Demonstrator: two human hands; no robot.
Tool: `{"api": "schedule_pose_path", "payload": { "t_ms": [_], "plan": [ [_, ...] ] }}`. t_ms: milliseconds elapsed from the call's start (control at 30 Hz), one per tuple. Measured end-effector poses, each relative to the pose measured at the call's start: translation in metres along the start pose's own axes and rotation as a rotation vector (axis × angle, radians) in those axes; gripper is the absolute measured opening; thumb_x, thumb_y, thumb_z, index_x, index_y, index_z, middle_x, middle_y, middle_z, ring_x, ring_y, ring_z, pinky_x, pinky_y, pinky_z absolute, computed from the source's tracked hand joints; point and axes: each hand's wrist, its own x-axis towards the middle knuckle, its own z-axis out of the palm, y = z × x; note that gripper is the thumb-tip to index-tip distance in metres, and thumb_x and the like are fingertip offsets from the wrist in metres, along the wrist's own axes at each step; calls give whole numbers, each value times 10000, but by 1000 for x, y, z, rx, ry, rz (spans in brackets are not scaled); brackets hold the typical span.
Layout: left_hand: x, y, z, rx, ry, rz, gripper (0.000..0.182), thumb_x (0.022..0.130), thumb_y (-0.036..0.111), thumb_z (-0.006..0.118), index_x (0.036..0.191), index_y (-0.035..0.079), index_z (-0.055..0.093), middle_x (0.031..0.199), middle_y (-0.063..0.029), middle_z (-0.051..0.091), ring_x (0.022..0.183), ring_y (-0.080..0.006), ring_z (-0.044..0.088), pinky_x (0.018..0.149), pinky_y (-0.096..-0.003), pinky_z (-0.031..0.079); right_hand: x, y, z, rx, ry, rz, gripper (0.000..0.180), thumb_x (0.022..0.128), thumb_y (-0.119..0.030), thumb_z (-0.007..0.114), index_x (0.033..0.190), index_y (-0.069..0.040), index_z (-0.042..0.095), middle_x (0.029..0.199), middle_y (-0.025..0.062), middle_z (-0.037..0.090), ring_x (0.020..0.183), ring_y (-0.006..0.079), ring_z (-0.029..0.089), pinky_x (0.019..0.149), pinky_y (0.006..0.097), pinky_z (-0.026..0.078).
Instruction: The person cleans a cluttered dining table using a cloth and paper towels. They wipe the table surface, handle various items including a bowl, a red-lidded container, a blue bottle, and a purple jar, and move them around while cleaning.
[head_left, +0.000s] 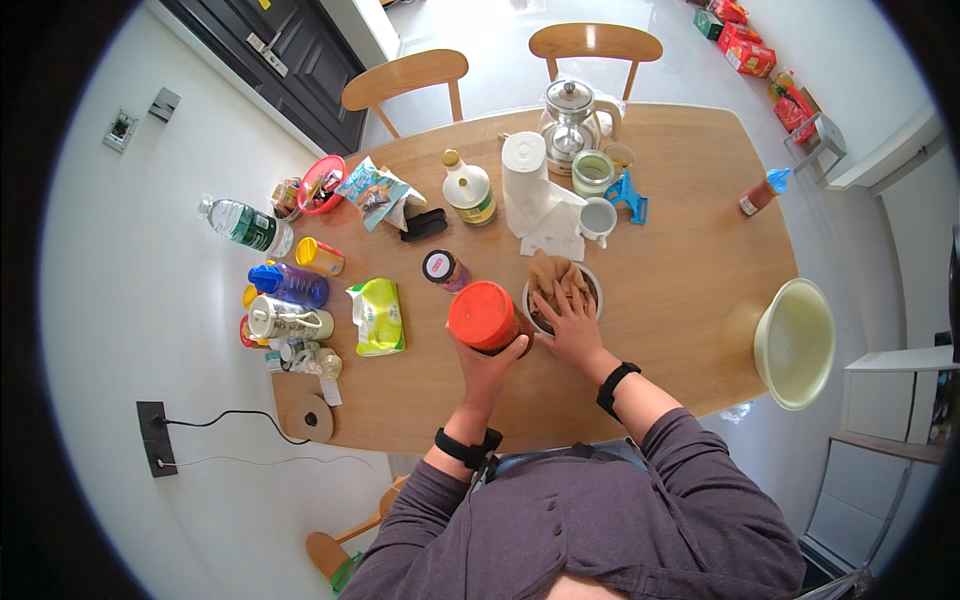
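Observation:
My left hand (487, 367) grips a dark-filled jar with a red lid (484, 311), held above the table just left of a bowl (596, 289). A brown cloth (559, 271) lies bunched in the bowl. My right hand (574, 322) rests on the cloth with its fingers spread; whether they pinch any of it is hard to see. Close behind the red-lidded jar stands a smaller jar with a black-rimmed lid (448, 270). Beyond the bowl are a paper towel roll (525, 184), its loose sheet lying towards the bowl, and a white mug (598, 219).
A glass kettle (568, 124), a glass jar (592, 174), a blue plastic tool (628, 199) and a white bottle (470, 191) stand farther back. Left are a tissue pack (377, 316) and a blue bottle (296, 285). A pale basin (776, 345) sits at the right edge.

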Motion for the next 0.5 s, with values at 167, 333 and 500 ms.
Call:
{"api": "schedule_pose_path", "payload": {
  "t_ms": [167,333,500],
  "plan": [
    [0,-1,-1,28,14,-6,854,676,110,858,1324,27,307,1284,-108,455,1197,-218,468,1038,-377,378,1,8,12,-19,48,-99,518,726,-399,762,1172,-200,588,1187,62,521,1134,317,467,915,488,391],
    [-1,0,0,0,-1,-4,845,676,108,857,1315,29,309,1274,-106,461,1191,-216,472,1038,-378,377,2,13,19,-11,48,-159,381,712,-427,768,950,-172,615,918,15,586,966,259,542,776,420,423],
    [-2,1,1,18,-9,-1,852,673,100,857,1316,33,303,1269,-105,465,1192,-214,473,1037,-374,377,14,14,0,222,36,-128,365,736,-449,737,833,-117,619,818,99,629,836,314,605,701,440,458]
  ]
}}
